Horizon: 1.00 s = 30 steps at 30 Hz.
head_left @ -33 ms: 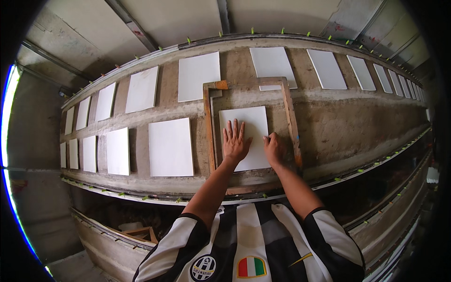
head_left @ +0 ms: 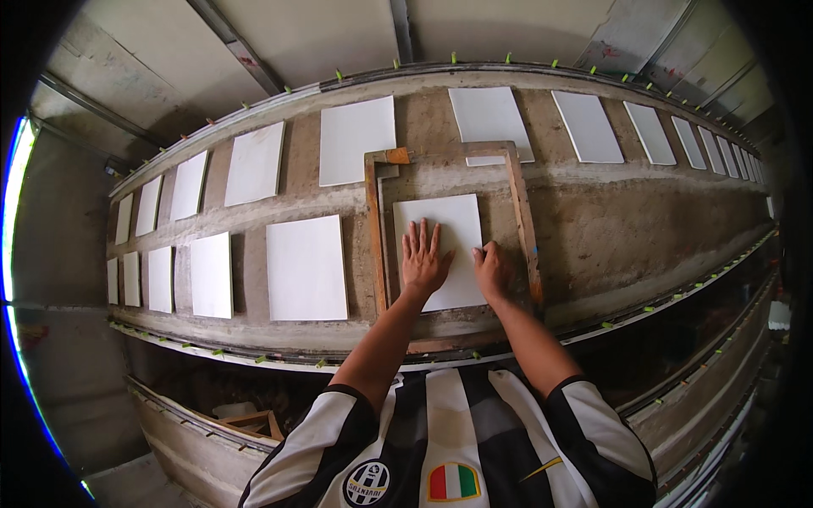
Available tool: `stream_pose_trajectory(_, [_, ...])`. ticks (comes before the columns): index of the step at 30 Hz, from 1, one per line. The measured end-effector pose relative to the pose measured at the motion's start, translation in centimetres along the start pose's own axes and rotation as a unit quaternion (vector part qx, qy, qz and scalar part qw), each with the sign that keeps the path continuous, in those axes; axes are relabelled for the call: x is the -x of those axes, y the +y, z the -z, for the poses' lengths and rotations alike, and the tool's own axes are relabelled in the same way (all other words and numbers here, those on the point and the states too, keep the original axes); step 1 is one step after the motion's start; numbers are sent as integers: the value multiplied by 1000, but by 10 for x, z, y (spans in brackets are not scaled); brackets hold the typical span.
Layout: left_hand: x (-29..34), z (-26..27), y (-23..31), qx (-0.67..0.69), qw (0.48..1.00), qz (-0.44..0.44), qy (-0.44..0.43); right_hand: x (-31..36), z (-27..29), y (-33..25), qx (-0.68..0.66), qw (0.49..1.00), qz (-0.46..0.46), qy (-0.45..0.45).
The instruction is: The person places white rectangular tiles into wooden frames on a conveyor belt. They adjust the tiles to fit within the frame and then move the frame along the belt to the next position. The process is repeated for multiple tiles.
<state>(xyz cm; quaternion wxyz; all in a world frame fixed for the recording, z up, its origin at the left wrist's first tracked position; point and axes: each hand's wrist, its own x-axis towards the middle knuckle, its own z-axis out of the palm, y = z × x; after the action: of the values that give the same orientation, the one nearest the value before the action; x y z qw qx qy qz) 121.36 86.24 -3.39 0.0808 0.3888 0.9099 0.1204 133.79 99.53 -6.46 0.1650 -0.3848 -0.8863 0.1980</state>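
Observation:
A white rectangular sheet (head_left: 464, 222) lies flat on the long brown table, inside a worn wooden frame (head_left: 522, 212). My left hand (head_left: 426, 264) rests palm down on the sheet, its fingers stretched out and spread. At the sheet's right edge is my right hand (head_left: 494, 271), its fingers curled in and its thumb side against the edge. Whatever those fingers may hold is hidden. An orange-brown patch (head_left: 397, 156) marks the frame's far left corner. Whether any mesh spans the frame I cannot tell.
More white sheets lie in two rows along the table (head_left: 644, 229); the closest is a large sheet (head_left: 306, 267) left of the frame. Small green pegs (head_left: 603, 324) line both table edges. Below the near edge, a lower bench (head_left: 195, 432) runs alongside with a small wooden piece (head_left: 254, 421).

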Motion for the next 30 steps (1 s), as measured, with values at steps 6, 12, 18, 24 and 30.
stream_pose_trajectory(6, [2,-7,3,2,1000,13,7,-3,2,-2,-16,999,29,-18])
stream_pose_trajectory(12, [3,-7,3,-9,1000,13,-4,-36,-5,-30,37,982,167,-80])
stream_pose_trajectory(18, [5,-3,5,-24,999,14,-37,-98,-31,-44,53,984,111,-131])
stream_pose_trajectory(24, [1,-4,4,-17,999,18,-26,-91,-33,-36,51,981,123,-141])
stream_pose_trajectory(30, [-1,3,7,-17,998,25,-56,-84,-29,-34,45,980,125,-150])
